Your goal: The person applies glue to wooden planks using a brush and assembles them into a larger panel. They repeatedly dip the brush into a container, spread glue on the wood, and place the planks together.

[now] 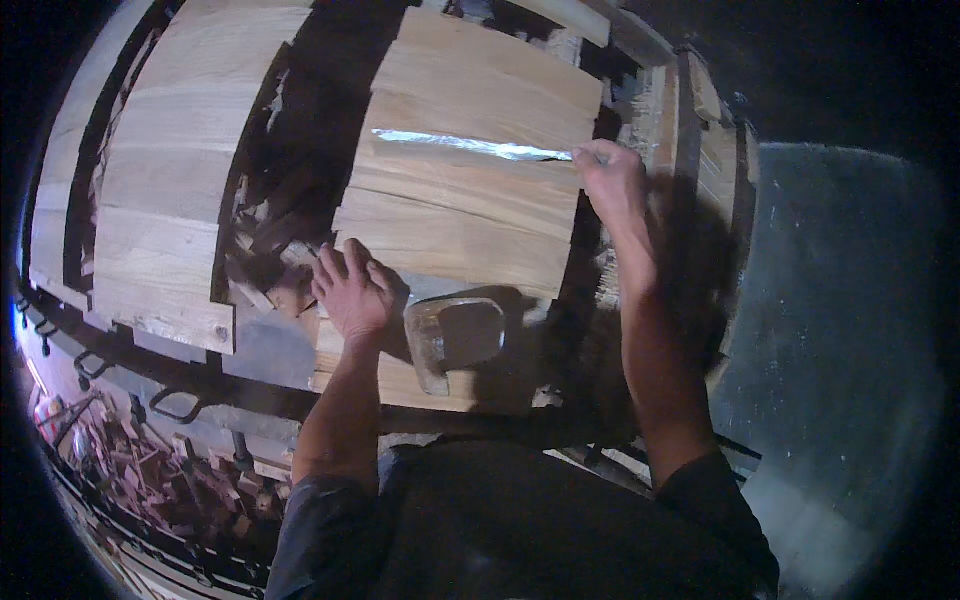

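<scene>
My right hand (612,178) is closed in a pinch at the right end of a narrow, shiny silver strip (470,145). The strip lies across a panel of pale wooden boards (450,210) set edge to edge. At the panel's left edge rests my left hand (352,288), palm down with its fingers spread. Whether the fingertips touch the small dark piece beside them I cannot tell. Between my forearms, on the near boards, sits a worn, C-shaped, tan thing (428,345) with a hollow middle; its exact kind is unclear.
More board panels (170,160) stretch along the left, with wood scraps (265,230) in the dark gaps. A rail with metal loop handles (180,402) runs along the near side. Heaped wood offcuts (170,475) lie below it. A grey-green surface (830,330) is at the right.
</scene>
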Demonstrator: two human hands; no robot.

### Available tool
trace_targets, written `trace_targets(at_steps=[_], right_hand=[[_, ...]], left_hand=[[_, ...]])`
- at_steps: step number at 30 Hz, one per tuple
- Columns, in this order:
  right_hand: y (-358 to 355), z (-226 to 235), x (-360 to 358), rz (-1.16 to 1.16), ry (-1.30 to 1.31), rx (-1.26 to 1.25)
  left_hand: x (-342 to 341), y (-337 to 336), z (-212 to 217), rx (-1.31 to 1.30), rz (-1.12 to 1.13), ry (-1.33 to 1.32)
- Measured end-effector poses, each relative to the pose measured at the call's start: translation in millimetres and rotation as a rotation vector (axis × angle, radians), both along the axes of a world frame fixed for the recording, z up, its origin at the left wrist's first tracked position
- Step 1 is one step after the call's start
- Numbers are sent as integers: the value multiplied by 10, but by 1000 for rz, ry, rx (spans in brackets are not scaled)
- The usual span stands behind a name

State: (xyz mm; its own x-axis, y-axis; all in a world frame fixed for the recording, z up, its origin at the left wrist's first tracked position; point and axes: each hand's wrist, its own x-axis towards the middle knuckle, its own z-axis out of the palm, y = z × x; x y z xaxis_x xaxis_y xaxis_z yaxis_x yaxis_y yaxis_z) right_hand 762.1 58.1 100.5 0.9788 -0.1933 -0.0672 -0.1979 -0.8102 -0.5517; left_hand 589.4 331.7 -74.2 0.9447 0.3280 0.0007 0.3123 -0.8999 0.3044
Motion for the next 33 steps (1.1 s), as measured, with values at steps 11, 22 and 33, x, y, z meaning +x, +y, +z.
trace_targets(at_steps=[11,22,33], right_hand=[[-1007,32,-102,-131,68,-339],[-1735,-76,-54,-102,26,-553],[-973,196,-191,-13,-21,-558]], left_hand=[[6,-50,-2,13,-12,-21],[-19,-21,-154,31,-13,-34],[-33,27,-136,24,-8,-56]])
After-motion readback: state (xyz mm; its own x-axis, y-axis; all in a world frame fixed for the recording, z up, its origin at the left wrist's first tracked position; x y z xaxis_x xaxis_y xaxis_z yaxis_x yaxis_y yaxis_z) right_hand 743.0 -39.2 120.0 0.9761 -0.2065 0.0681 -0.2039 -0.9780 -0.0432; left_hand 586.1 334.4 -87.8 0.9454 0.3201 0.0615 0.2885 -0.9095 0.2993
